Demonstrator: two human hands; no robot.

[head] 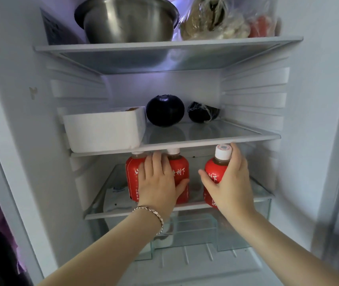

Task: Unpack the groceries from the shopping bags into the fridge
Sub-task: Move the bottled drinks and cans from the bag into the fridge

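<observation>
**A:** Where are the drinks?

**B:** Three red bottles are on the lower glass shelf (264,195) of the fridge (20,124), at the centre of the frame. The left bottle (132,176) and the middle bottle (182,170) stand side by side, with their caps tucked up under the shelf above. The right bottle (212,172) is apart from them, near the shelf's front edge.

**A:** And the hands?

**B:** The left grip (158,180) lies flat across the first two bottles, fingers straight and thumb resting on the middle one. It has a bracelet (151,211) at the wrist. The right grip (231,182) is wrapped round the right bottle, thumb across the label and fingers behind, just under its white cap (223,152).

**A:** Is that bottle set down?

**B:** I can't tell, because the hand covers its base.

**A:** What's higher up?

**B:** On the middle shelf (226,132) there's a white tub (102,129) at the left, then a round dark aubergine (165,110) and a wrapped dark item (202,112). At the top of the frame, a steel pot (127,19) sits beside bagged food (214,23).
</observation>
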